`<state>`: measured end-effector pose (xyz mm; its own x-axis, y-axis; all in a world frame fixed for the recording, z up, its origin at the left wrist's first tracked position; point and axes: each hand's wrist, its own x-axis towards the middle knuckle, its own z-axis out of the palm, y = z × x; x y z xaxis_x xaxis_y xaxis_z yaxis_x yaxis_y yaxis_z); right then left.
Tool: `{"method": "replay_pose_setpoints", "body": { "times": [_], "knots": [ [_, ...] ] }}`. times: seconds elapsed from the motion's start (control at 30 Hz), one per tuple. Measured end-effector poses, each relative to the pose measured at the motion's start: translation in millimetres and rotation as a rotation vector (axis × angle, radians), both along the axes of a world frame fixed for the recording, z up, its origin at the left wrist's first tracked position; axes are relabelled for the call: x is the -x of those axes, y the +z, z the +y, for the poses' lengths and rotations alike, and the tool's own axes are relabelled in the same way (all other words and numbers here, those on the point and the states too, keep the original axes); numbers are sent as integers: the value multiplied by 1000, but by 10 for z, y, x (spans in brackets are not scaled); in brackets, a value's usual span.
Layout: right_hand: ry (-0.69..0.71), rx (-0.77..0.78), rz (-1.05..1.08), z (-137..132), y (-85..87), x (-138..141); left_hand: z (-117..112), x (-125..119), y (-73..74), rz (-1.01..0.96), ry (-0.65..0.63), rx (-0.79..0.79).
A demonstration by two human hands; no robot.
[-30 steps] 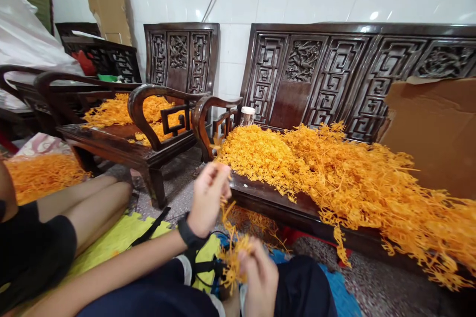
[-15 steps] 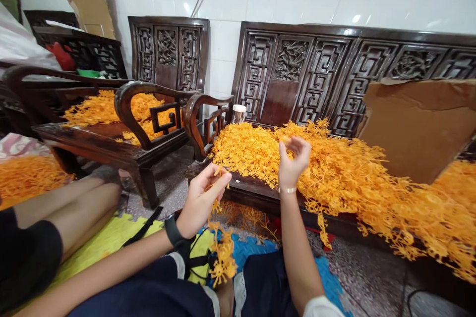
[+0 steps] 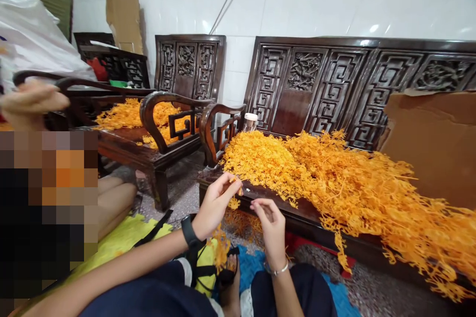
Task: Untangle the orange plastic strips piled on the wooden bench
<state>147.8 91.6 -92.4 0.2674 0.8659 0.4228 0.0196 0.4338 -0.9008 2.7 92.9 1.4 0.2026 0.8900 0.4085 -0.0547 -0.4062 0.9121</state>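
My left hand [image 3: 214,204] pinches a small orange plastic sprig [image 3: 235,192] at its fingertips, and more orange pieces [image 3: 222,245] dangle below the wrist, which wears a black watch. My right hand [image 3: 270,227] sits just right of it, fingers curled in a pinch near the same sprig; what it holds is too small to tell. Both hands hover in front of the dark wooden bench [image 3: 260,197], whose seat carries a large heap of orange plastic sprigs [image 3: 345,183].
A carved wooden armchair [image 3: 159,129] at left holds another orange heap. A white-capped jar [image 3: 250,122] stands at the bench's left end, cardboard [image 3: 435,143] leans at right. Another person sits at my left, a hand [image 3: 31,101] raised. Yellow and blue mats cover the floor.
My right hand has come back from the heap on the bench to beside my left hand. The other person's hand has risen into view at left.
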Motion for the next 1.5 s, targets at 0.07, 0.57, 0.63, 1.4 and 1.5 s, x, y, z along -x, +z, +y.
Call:
{"method": "replay_pose_setpoints", "body": {
  "times": [0.07,0.57,0.63,1.4,1.5],
  "knots": [
    [118,27,39,-119,73,107,-6,-8,9,11,-17,3],
    [308,-6,178,-143,337,229,42,-56,-112,32,-75,152],
    [282,-35,214,-173,362,206,44,-55,-95,40,-128,188],
    [279,67,279,-524,50,365,-62,-85,-78,-21,-70,159],
    [206,55,287,-599,-10,364,-91,-132,-151,3,-88,132]
  ]
}}
